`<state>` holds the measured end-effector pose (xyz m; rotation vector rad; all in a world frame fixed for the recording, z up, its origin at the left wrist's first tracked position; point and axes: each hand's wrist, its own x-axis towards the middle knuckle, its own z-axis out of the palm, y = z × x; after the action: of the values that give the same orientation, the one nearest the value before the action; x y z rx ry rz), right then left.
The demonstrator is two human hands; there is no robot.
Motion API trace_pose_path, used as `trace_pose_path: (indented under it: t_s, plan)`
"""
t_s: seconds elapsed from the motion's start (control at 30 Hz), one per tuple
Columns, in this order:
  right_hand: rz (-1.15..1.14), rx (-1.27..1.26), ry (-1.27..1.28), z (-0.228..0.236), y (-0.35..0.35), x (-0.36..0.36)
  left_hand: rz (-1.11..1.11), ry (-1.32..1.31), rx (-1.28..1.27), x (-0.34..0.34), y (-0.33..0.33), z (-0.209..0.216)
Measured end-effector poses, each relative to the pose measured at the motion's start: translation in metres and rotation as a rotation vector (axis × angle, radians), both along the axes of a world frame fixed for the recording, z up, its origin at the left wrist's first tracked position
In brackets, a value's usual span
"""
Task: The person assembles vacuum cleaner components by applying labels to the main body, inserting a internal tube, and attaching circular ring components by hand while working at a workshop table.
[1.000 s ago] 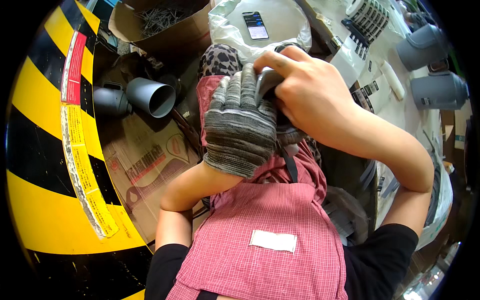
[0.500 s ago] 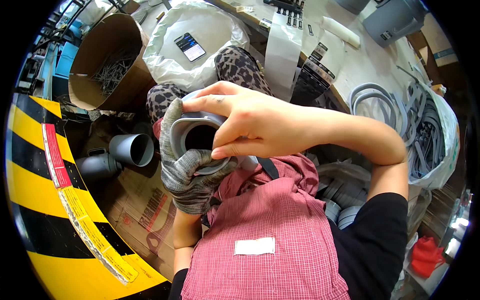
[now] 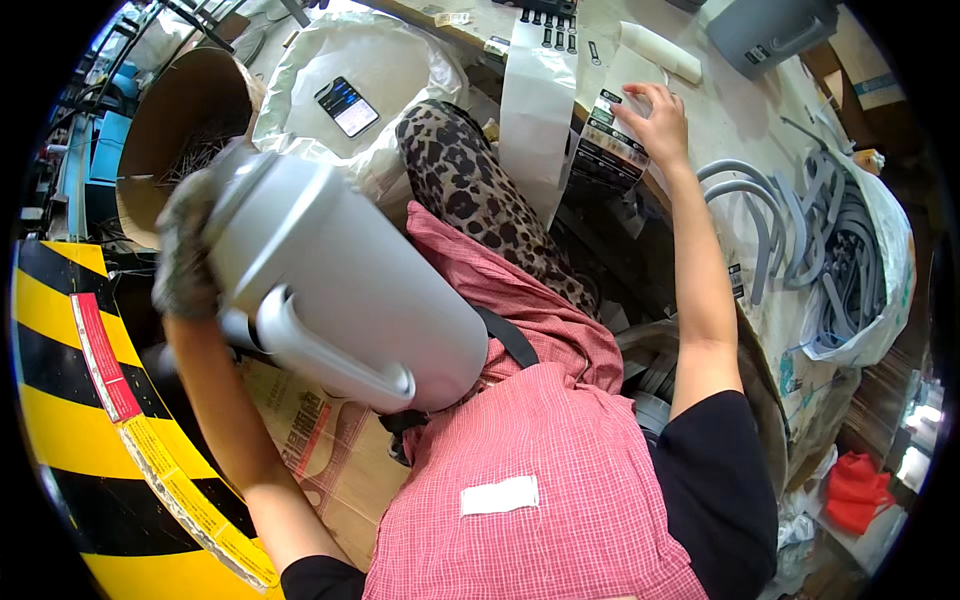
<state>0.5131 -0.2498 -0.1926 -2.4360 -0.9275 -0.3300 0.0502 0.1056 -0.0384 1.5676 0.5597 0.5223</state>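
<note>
A large grey plastic pitcher (image 3: 350,260) with a side handle (image 3: 325,350) lies tilted across my lap, its base toward my apron. My left hand (image 3: 190,240), in a grey knit glove, is closed around the far end of the pitcher and is smeared by motion. At the table edge, my bare right hand (image 3: 655,125) reaches to a strip of dark printed labels (image 3: 608,148). Thumb and forefinger are apart, their tips at the strip's upper end.
A phone (image 3: 348,106) rests on a white plastic-lined bin (image 3: 275,100). Left of it stands a cardboard drum (image 3: 140,150) with thin scraps. Grey curved strips fill a bag (image 3: 895,260) at right. Another grey pitcher (image 3: 770,40) and a white roll (image 3: 660,52) are on the table. A yellow-black striped panel (image 3: 60,400) borders the left.
My right hand has left the pitcher's rim and moved away to the labels. The left hand has swung the pitcher leftward and tipped it, bringing its side and handle into view.
</note>
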Motion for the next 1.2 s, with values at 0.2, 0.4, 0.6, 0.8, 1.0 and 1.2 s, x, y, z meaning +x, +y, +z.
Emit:
trace_pose_path:
  t_s: [0.2,0.4,0.6,0.8,1.0,1.2]
  plan:
    - [0.15,0.091,0.116,-0.002,0.0,0.032,0.082,0.021,-0.224,0.08,0.031,-0.123]
    - [0.053,0.214,0.189,0.007,-0.007,0.005,0.014,-0.004,-0.58,0.087,0.027,-0.125]
    - [0.149,-0.162,-0.45,0.02,-0.002,-0.021,0.082,0.005,-0.598,0.085,0.019,-0.139]
    - [0.085,-0.03,-0.182,0.006,-0.002,-0.028,0.192,-0.08,-0.158,0.08,-0.015,-0.137]
    - [0.042,0.065,0.044,-0.007,-0.004,0.002,0.225,0.126,0.789,0.049,-0.044,-0.158]
    - [0.183,0.237,0.225,-0.009,-0.012,0.018,0.338,0.109,0.969,0.05,-0.072,-0.152]
